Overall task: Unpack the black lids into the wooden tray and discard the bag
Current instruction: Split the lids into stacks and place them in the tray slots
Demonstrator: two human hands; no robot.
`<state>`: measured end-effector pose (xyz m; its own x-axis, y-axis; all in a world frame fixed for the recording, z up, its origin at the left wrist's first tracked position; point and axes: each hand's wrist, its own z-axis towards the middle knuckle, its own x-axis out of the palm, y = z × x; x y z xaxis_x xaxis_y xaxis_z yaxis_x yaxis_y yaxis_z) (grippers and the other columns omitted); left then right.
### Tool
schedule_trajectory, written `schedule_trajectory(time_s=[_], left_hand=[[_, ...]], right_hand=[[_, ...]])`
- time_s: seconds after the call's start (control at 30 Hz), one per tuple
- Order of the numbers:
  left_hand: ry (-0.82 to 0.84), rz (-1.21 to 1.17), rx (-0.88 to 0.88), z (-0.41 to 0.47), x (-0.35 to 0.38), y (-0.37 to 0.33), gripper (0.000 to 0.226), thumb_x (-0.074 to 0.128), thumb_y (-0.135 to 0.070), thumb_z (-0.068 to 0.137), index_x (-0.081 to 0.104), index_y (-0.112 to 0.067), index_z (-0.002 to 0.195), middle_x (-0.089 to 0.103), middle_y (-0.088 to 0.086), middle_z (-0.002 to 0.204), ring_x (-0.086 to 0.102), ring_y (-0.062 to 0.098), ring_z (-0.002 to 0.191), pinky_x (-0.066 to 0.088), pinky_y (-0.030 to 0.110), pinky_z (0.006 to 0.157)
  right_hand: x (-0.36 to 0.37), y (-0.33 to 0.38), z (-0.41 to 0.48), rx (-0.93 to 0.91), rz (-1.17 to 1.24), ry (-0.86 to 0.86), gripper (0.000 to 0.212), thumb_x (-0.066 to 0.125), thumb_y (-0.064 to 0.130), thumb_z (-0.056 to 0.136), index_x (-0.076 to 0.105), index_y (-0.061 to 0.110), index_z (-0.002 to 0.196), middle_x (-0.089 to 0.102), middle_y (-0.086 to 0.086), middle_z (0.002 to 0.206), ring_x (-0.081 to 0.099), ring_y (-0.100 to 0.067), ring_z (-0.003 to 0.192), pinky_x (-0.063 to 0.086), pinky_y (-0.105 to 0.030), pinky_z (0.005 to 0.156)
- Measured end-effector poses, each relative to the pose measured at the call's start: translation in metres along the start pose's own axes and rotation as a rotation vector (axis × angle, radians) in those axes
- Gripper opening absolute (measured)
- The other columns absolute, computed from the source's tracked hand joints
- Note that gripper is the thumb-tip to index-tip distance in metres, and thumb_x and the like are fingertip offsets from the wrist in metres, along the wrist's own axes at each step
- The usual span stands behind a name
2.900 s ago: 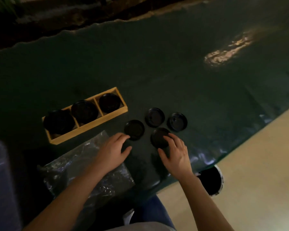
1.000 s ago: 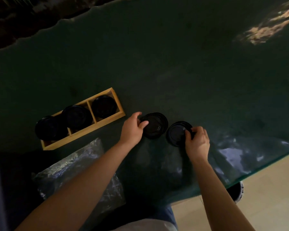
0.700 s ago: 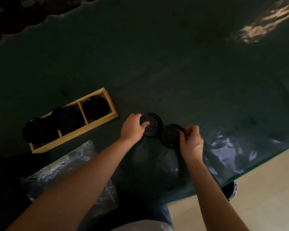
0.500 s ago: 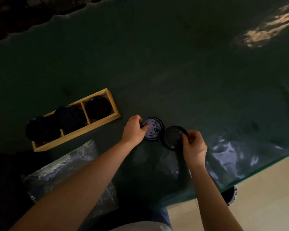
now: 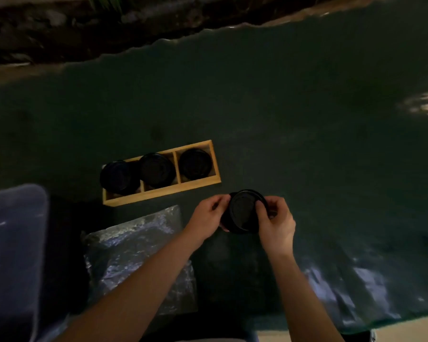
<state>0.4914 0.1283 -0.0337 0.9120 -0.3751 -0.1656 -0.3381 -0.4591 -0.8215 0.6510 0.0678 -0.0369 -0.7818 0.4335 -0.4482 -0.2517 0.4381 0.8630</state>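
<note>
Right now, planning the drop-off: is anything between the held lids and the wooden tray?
Nothing visible: bare table cover lies between the black lids, gripped by left hand and right hand, and the wooden tray. All compartments hold lids.

The loose black lids (image 5: 244, 213), first spread apart on the tabletop (image 5: 307, 144) and then gathered into two piles, are now one stack, gripped between the left hand (image 5: 206, 215) and right hand (image 5: 277, 222)
</note>
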Motion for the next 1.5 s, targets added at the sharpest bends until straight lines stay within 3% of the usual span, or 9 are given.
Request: schedule_trajectory(time_s=[0.13, 0.27, 0.4, 0.6, 0.8, 0.9, 1.0, 1.2, 1.5], left_hand=[[0.012, -0.106, -0.022, -0.020, -0.025, 0.005, 0.034, 0.058, -0.058, 0.093, 0.071, -0.032, 0.109, 0.080, -0.003, 0.101, 0.077, 0.009, 0.089, 0.062, 0.025, 0.070], [-0.087, -0.051, 0.074, -0.030, -0.046, 0.012, 0.031, 0.077, -0.013, 0.090, 0.067, -0.036, 0.108, 0.075, -0.015, 0.103, 0.071, -0.008, 0.092, 0.056, 0.013, 0.078], [-0.171, -0.081, 0.114, -0.035, -0.067, 0.012, 0.029, 0.073, -0.007, 0.092, 0.069, -0.019, 0.118, 0.076, 0.002, 0.109, 0.072, 0.012, 0.102, 0.058, 0.030, 0.093], [-0.198, -0.106, 0.115, -0.036, -0.078, 0.011, 0.033, 0.072, -0.007, 0.093, 0.067, -0.015, 0.125, 0.075, -0.001, 0.109, 0.072, -0.004, 0.094, 0.057, 0.019, 0.087], [-0.236, -0.237, 0.097, -0.040, -0.091, 0.007, 0.061, 0.072, -0.036, 0.086, 0.056, -0.013, 0.140, 0.074, 0.006, 0.118, 0.073, 0.020, 0.108, 0.063, 0.033, 0.080], [-0.302, -0.209, 0.080, -0.047, -0.109, 0.009, 0.042, 0.071, -0.029, 0.093, 0.060, -0.019, 0.132, 0.072, 0.005, 0.117, 0.071, 0.022, 0.110, 0.062, 0.029, 0.080], [-0.384, -0.141, 0.077, -0.057, -0.128, 0.013, 0.027, 0.070, -0.023, 0.096, 0.065, -0.022, 0.122, 0.073, 0.008, 0.114, 0.070, 0.024, 0.110, 0.061, 0.037, 0.090], [-0.519, -0.112, 0.040, -0.077, -0.158, 0.023, 0.016, 0.071, -0.018, 0.095, 0.068, -0.026, 0.109, 0.074, 0.008, 0.107, 0.071, 0.023, 0.104, 0.060, 0.029, 0.087], [-0.603, 0.150, 0.006, -0.109, -0.189, 0.043, 0.021, 0.068, -0.021, 0.097, 0.069, -0.021, 0.118, 0.071, -0.006, 0.101, 0.065, -0.009, 0.087, 0.052, 0.008, 0.073]], right_hand=[[0.027, 0.012, -0.016, -0.073, -0.024, 0.070, 0.017, 0.068, 0.020, 0.095, 0.056, 0.031, 0.093, 0.064, 0.003, 0.093, 0.062, -0.003, 0.083, 0.044, -0.013, 0.070], [0.043, 0.020, -0.025, -0.087, -0.005, 0.163, 0.015, 0.069, 0.026, 0.094, 0.056, 0.026, 0.103, 0.063, 0.001, 0.102, 0.064, -0.014, 0.091, 0.053, -0.031, 0.079], [0.047, 0.026, -0.026, -0.057, 0.063, 0.344, 0.032, 0.072, 0.035, 0.093, 0.060, 0.028, 0.121, 0.070, 0.004, 0.115, 0.068, -0.016, 0.104, 0.057, -0.039, 0.089], [0.056, 0.040, -0.016, -0.119, 0.018, 0.405, 0.024, 0.075, 0.025, 0.090, 0.063, 0.033, 0.109, 0.073, 0.015, 0.100, 0.070, 0.001, 0.092, 0.059, -0.028, 0.081], [0.075, 0.067, 0.016, -0.145, 0.013, 0.308, 0.023, 0.077, 0.024, 0.089, 0.063, 0.032, 0.105, 0.069, 0.018, 0.091, 0.062, 0.018, 0.081, 0.044, -0.001, 0.066], [0.090, 0.078, 0.038, -0.124, -0.012, 0.277, 0.025, 0.078, 0.025, 0.089, 0.065, 0.022, 0.111, 0.066, 0.019, 0.088, 0.062, 0.014, 0.075, 0.041, 0.003, 0.064], [0.106, 0.084, 0.053, -0.118, -0.082, 0.266, 0.027, 0.076, 0.025, 0.091, 0.066, 0.017, 0.115, 0.065, 0.015, 0.087, 0.066, -0.005, 0.082, 0.039, -0.001, 0.064], [0.130, 0.082, 0.063, -0.232, -0.298, 0.256, 0.028, 0.071, 0.023, 0.094, 0.064, 0.006, 0.115, 0.074, -0.012, 0.104, 0.069, -0.033, 0.100, 0.054, -0.040, 0.088], [0.127, 0.081, 0.065, -0.205, -0.297, 0.235, 0.038, 0.068, 0.035, 0.096, 0.064, 0.005, 0.119, 0.064, -0.016, 0.120, 0.059, -0.028, 0.113, 0.042, -0.031, 0.088]])
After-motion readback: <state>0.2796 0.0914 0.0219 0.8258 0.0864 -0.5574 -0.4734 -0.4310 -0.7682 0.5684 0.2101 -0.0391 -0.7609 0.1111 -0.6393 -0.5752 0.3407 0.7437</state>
